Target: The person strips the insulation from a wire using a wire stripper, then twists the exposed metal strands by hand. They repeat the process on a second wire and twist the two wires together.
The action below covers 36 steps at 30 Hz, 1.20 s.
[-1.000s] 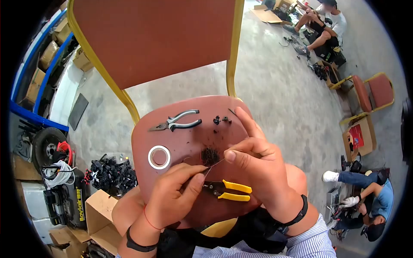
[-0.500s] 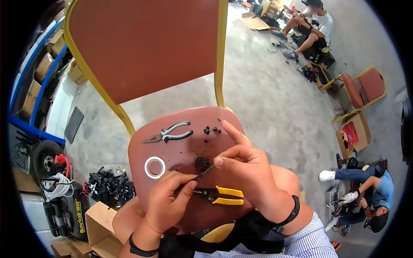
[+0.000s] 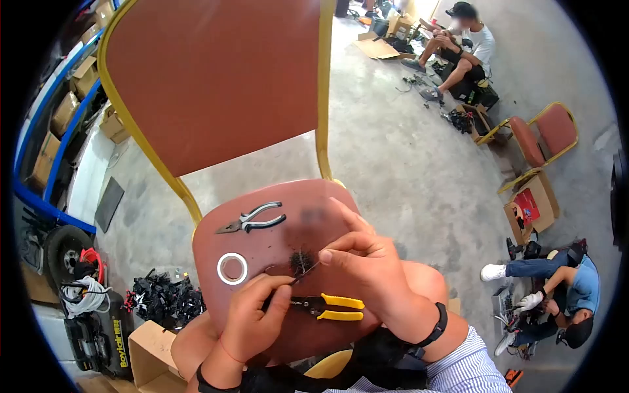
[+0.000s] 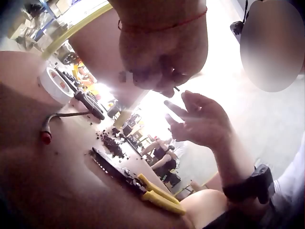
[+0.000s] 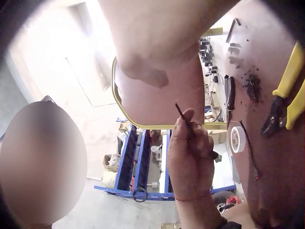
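Note:
In the head view, my left hand (image 3: 259,318) pinches a dark thin cable (image 5: 183,117) between thumb and forefinger above the chair seat (image 3: 208,259). Close to its right, my right hand (image 3: 367,268) has thumb and forefinger tips together at the end of a thin wire (image 3: 310,269) running from the left fingertips. A pile of dark scraps (image 3: 301,261) lies behind the wire. Wire strippers with yellow handles (image 3: 341,301) lie just below the hands. Another dark cable, with a red tip (image 4: 46,138), lies on the seat.
Pliers with grey-black handles (image 3: 262,216) and a white tape roll (image 3: 232,268) lie on the seat. The chair back (image 3: 216,92) rises behind. On the floor at left are a black heap (image 3: 164,298) and a cardboard box (image 3: 151,354). Two people sit on the right.
The head view has shifted, so the seat and its tools appear lower and further left. Both hands stay close together over the scraps, the wire still between their fingertips.

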### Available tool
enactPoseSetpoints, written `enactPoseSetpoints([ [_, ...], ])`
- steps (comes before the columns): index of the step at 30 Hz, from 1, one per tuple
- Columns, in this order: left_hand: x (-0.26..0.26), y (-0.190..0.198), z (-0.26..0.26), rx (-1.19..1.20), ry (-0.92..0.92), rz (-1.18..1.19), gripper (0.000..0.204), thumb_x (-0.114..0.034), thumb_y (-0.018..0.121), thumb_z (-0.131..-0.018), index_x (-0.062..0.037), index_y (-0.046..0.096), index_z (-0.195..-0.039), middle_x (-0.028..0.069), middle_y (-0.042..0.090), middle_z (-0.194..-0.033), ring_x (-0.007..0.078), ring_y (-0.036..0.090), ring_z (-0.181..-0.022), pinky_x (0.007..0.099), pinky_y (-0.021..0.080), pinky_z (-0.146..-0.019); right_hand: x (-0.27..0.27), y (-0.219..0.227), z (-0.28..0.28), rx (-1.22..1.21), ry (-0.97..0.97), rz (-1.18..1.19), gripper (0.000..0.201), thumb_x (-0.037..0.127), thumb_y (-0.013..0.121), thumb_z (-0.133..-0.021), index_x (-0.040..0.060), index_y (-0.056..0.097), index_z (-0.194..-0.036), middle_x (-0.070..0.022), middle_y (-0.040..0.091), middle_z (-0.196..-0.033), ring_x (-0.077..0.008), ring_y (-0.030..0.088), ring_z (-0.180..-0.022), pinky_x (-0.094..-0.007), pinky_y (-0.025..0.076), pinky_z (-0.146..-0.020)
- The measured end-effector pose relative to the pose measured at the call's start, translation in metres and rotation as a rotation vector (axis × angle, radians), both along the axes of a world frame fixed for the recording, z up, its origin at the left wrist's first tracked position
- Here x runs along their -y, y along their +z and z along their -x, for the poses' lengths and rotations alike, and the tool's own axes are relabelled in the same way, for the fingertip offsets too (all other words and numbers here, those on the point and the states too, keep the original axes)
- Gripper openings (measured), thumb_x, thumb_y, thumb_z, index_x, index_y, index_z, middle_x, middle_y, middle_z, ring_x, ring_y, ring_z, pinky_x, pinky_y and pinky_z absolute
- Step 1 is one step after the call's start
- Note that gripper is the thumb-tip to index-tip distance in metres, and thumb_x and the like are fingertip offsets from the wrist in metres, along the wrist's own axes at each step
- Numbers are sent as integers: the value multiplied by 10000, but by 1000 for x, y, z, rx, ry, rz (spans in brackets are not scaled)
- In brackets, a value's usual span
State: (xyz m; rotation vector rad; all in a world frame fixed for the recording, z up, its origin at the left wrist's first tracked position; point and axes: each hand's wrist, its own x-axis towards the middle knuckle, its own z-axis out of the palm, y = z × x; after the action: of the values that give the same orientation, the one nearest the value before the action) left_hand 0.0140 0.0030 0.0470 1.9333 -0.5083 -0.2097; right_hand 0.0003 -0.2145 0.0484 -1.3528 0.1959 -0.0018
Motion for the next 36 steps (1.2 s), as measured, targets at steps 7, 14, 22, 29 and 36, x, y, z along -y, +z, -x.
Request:
enactPoseSetpoints([
  [7, -1, -3, 2, -57, -45, -29, 138, -71, 631, -982, 14, 690, -1073, 138, 654, -852, 272, 645, -756, 333, 506, -685, 4, 4, 3, 21, 1, 48, 70, 74, 768, -879, 12, 779, -908, -145, 362, -1636, -269, 236, -1538, -432, 258, -1204],
  [14, 3, 0, 0, 24, -31, 12, 121, -37, 700, -925, 17, 714, -1032, 135, 695, -882, 268, 675, -765, 327, 525, -701, 4, 8, 2, 22, 0, 101, 105, 100, 784, -864, 16, 787, -926, -190, 392, -1609, -288, 286, -1513, -437, 279, -1190],
  [22, 1, -13, 8, -156, 40, 136, 119, 9, 745, -895, 32, 708, -1005, 117, 731, -897, 154, 688, -777, 278, 546, -709, 8, 7, 4, 2, -15, 57, 110, 106, 780, -864, 12, 784, -923, -209, 382, -1611, -290, 280, -1520, -434, 282, -1187],
  [29, 1, -11, 9, -292, 63, 191, 122, 45, 755, -870, 35, 686, -971, 103, 702, -866, 143, 684, -778, 265, 545, -696, 5, 5, 4, 28, 4, 64, 96, 100, 776, -860, 26, 786, -920, -187, 399, -1608, -288, 272, -1526, -435, 274, -1195],
  [36, 0, -13, 7, -77, 20, 124, 100, 44, 710, -903, 36, 669, -995, 88, 696, -906, 135, 680, -840, 258, 537, -724, 4, 8, 5, -23, 14, 10, 93, 98, 780, -862, 18, 782, -910, -174, 408, -1604, -285, 284, -1520, -434, 274, -1199],
])
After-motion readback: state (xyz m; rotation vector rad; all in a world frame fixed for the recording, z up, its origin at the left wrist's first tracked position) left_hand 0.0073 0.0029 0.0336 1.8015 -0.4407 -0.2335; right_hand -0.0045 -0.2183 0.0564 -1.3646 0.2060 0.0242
